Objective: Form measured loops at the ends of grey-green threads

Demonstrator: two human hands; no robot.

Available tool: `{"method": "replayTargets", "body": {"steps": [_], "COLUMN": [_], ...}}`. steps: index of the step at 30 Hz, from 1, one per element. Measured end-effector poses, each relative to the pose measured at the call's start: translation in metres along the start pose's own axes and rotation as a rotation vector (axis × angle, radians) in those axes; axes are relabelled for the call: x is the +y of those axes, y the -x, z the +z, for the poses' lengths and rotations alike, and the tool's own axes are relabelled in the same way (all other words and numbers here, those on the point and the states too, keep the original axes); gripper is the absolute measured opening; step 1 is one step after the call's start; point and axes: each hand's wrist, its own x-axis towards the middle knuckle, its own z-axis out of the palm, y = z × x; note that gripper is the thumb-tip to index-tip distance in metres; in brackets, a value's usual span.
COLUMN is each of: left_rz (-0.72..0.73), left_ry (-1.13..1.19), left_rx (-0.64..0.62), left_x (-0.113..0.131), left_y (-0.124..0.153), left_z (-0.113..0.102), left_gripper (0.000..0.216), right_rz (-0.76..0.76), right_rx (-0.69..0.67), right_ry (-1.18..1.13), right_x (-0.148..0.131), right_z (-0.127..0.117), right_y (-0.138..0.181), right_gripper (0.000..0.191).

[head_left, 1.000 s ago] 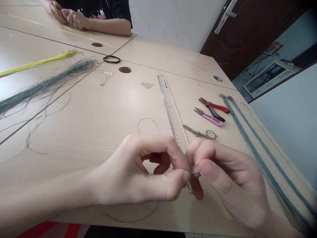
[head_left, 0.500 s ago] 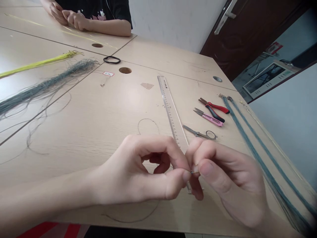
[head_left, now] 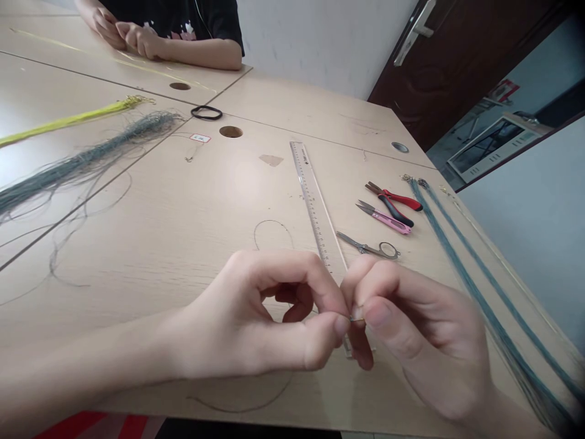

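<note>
My left hand [head_left: 274,317] pinches with thumb and forefinger near the middle front of the table. Close against its fingertips, my right hand [head_left: 406,329] is closed in a pinch too. Between the two pinches shows a very short bit of thin line with a gold and greenish glint; its exact shape is too small to make out. A thin dark cord [head_left: 273,222] loops out behind my left hand and reappears below it, its middle hidden by the hand. Under my fingers lies a clear ruler [head_left: 315,201], partly covered.
Right of the ruler lie folding scissors [head_left: 365,247], pink thread snips [head_left: 384,217] and red-black pliers [head_left: 395,201]. Blue-green cord bundles [head_left: 470,274] run along the right edge. At left are a grey-green cord bundle [head_left: 91,158] and a yellow one [head_left: 68,122]. Another person's hands [head_left: 132,36] work opposite.
Both hands keep their pinch in nearly the same place. My right hand has shifted very slightly left. The tools and cord bundles lie as before.
</note>
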Motion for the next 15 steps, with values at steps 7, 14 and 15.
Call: {"method": "replayTargets", "body": {"steps": [7,14,15], "left_rz": [0.002,-0.001,-0.002], "left_ry": [0.004,-0.005,-0.004], "left_rx": [0.010,0.002,0.001], "left_x": [0.0022,0.0012,0.0012], "left_y": [-0.0003,0.0004,0.0007], "left_z": [-0.0002,0.0008,0.0009], "left_gripper": [0.011,0.011,0.011], "right_rz": [-0.074,-0.126,-0.131], "right_rx": [0.029,0.022,0.021], "right_ry": [0.084,0.105,0.106], "right_x": [0.0005,-0.0015,-0.0014], "right_z": [0.0010,-0.0002,-0.0002], "right_y": [-0.0015,-0.0007,-0.0012], "right_gripper": [0.017,0.014,0.014]}}
